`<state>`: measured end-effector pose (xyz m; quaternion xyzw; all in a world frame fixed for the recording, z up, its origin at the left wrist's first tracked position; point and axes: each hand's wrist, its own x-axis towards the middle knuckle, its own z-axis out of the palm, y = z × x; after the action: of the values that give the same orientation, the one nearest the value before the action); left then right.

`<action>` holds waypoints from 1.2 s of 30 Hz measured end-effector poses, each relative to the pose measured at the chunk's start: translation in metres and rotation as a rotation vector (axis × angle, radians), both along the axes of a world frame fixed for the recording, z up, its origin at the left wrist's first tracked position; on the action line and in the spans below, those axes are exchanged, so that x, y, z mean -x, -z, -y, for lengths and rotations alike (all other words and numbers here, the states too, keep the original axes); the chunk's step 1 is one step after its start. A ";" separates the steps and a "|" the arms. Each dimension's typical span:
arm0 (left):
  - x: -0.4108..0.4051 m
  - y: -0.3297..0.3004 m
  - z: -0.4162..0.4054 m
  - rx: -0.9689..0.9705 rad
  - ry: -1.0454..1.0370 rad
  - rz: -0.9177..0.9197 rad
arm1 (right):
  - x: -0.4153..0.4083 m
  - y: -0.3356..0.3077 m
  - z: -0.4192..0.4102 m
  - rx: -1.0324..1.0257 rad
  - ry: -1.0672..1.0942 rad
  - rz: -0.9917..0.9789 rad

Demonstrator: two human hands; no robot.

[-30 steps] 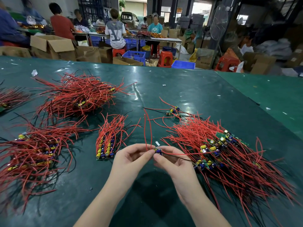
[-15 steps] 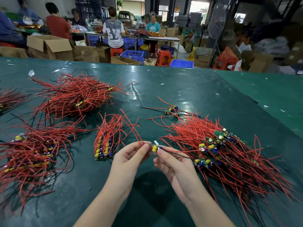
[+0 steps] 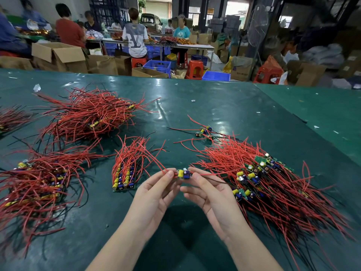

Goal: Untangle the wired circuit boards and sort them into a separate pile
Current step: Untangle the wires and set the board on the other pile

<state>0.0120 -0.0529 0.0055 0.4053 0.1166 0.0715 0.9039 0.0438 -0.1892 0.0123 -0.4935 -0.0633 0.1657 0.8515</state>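
Pinching small circuit board (image 3: 183,174) between left hand (image 3: 156,194) and right hand (image 3: 211,196) fingers; no board markings legible; grey shirt (image 3: 134,39) reads "LV".

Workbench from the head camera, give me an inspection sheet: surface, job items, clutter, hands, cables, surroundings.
Surface: green table cover, glossy and wrinkled.
Job's things: one small circuit board held above the table; tangled heap to the right; neat aligned stack to the left; three loose boards behind.
Clutter: larger red-wire piles, white scraps.
Grippers: left hand and right hand each pinch one end of the board.
Cables: red leads trail from the board both ways; black wires mixed in.
Surroundings: seated workers, cardboard boxes, blue crates, red stools.
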 end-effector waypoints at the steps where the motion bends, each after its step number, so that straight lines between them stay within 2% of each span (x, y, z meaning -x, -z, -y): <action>1: -0.001 0.000 0.000 0.003 -0.007 0.001 | -0.001 0.000 0.001 0.031 0.026 0.021; 14: -0.001 0.002 0.003 -0.116 0.001 0.042 | -0.001 0.003 0.001 0.128 0.102 0.083; 18: -0.001 0.002 0.001 -0.084 0.027 -0.004 | -0.002 0.002 0.003 0.217 0.135 0.167; 24: -0.001 -0.001 -0.004 -0.072 0.080 -0.029 | -0.006 -0.004 0.009 0.194 0.138 0.190; 36: -0.002 0.000 -0.002 -0.002 0.071 -0.095 | -0.009 -0.002 0.010 0.327 0.172 0.337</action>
<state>0.0144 -0.0513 0.0056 0.4132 0.1449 0.0202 0.8988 0.0525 -0.1993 0.0147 -0.6488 -0.1347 0.0159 0.7488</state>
